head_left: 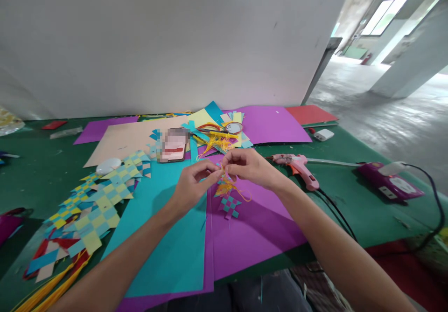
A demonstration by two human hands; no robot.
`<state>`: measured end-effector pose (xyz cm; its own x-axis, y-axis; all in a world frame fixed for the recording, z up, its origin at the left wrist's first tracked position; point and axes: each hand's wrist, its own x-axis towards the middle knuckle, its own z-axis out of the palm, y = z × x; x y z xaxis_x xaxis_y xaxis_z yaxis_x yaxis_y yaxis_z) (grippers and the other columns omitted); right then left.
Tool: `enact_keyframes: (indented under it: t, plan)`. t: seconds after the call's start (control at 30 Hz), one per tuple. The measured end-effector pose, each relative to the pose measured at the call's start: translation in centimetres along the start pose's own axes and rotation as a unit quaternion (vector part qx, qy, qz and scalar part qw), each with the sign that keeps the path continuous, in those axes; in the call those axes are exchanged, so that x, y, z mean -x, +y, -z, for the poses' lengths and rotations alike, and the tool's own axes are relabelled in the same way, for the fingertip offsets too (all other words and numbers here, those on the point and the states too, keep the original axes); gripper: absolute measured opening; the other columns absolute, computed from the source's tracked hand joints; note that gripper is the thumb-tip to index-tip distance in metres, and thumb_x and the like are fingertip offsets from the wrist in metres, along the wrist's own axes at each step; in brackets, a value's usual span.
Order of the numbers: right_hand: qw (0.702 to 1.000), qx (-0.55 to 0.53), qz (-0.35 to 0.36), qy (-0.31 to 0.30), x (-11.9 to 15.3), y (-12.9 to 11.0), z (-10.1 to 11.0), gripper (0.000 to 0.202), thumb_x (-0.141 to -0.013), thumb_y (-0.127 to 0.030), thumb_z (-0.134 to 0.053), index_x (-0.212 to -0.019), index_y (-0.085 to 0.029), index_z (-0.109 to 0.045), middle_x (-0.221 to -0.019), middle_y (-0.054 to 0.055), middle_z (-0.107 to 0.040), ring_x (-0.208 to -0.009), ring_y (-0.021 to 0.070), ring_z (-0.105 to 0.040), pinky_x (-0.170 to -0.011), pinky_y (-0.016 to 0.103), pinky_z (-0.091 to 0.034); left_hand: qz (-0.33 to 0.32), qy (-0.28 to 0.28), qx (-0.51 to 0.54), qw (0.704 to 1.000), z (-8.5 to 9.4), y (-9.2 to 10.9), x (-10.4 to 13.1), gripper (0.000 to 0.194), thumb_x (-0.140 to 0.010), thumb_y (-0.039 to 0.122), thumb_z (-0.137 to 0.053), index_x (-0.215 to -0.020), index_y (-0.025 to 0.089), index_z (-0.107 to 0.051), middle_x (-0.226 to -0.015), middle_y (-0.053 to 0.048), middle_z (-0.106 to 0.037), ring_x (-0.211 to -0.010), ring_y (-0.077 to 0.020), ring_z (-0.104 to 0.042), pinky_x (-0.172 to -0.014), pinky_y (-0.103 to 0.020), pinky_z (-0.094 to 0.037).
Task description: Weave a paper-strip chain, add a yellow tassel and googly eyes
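Observation:
My left hand [194, 181] and my right hand [251, 168] meet over the middle of the table, fingertips pinched close together. Between them runs a thin yellow cord [247, 197], its loose end looping down on the right. A bunched yellow tangle hangs just under the fingers, and the fingertips partly hide it. Below lies a small woven paper piece [230, 205] in teal and pale checks; whether it is tied to the cord I cannot tell. Purple card [259, 237] and teal card [164, 251] spread beneath both hands.
Woven checkered paper strips [101, 200] pile up at left, near yellow tassels [52, 286]. A phone [174, 145], scissors [210, 128] and yellow threads [220, 142] lie behind my hands. To the right are a pink glue gun [297, 165] and a purple power strip [388, 181] with cables.

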<state>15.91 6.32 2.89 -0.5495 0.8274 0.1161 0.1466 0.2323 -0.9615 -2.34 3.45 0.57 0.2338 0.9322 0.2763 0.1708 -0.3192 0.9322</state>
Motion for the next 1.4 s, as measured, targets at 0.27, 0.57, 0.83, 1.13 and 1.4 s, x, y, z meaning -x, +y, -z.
enact_keyframes:
  t: [0.27, 0.57, 0.83, 1.13, 1.4]
  plan:
    - [0.998, 0.036, 0.002, -0.059, 0.1, -0.1, 0.4, 0.011, -0.078, -0.026, -0.061, -0.075, -0.016, -0.058, -0.062, -0.003, -0.056, -0.055, 0.0078, -0.05, -0.053, 0.021, -0.039, -0.004, 0.012, -0.002, 1.0, 0.1, -0.1, 0.0, 0.019, -0.082, 0.031, -0.063, -0.071, 0.016, -0.061, -0.067, 0.0, -0.056, -0.064, -0.0117, -0.051, -0.06, -0.023, -0.042]
    - [0.997, 0.066, 0.035, -0.026, 0.1, 0.3, 0.4, 0.006, -0.075, -0.014, -0.052, -0.07, -0.017, -0.053, -0.064, -0.004, -0.052, -0.058, 0.0079, -0.048, -0.055, 0.022, -0.037, 0.025, -0.029, 0.086, 0.996, 0.2, -1.2, 0.0, 0.018, -0.083, 0.029, -0.062, -0.072, 0.017, -0.058, -0.066, 0.001, -0.055, -0.064, -0.0122, -0.05, -0.062, -0.024, -0.041]
    - [0.996, 0.084, 0.03, 0.007, 0.1, 0.0, 0.0, 0.013, -0.073, -0.014, -0.052, -0.064, -0.019, -0.045, -0.056, -0.007, -0.045, -0.052, 0.0072, -0.04, -0.051, 0.022, -0.03, 0.045, -0.016, 0.125, 0.991, 0.2, -1.3, -0.1, 0.013, -0.078, 0.024, -0.062, -0.068, 0.017, -0.058, -0.065, 0.001, -0.053, -0.062, -0.0126, -0.049, -0.059, -0.025, -0.04]
    - [0.999, 0.0, 0.011, 0.04, 0.1, -0.1, 0.4, 0.016, -0.073, -0.012, -0.052, -0.063, -0.02, -0.042, -0.048, -0.008, -0.045, -0.044, 0.0053, -0.038, -0.046, 0.021, -0.03, 0.032, -0.004, 0.186, 0.982, 0.6, -0.9, -0.2, 0.016, -0.077, 0.023, -0.059, -0.063, 0.017, -0.055, -0.06, 0.002, -0.05, -0.059, -0.0119, -0.048, -0.058, -0.025, -0.039]
    - [0.999, -0.002, 0.022, 0.027, 0.0, -0.2, -0.1, 0.01, -0.076, -0.018, -0.055, -0.068, -0.018, -0.049, -0.057, -0.006, -0.05, -0.049, 0.0062, -0.042, -0.047, 0.021, -0.032, 0.014, 0.018, 0.054, 0.998, 0.4, -0.8, -0.3, 0.03, -0.079, 0.044, -0.065, -0.085, 0.016, -0.063, -0.076, -0.001, -0.057, -0.065, -0.0128, -0.051, -0.057, -0.024, -0.043]
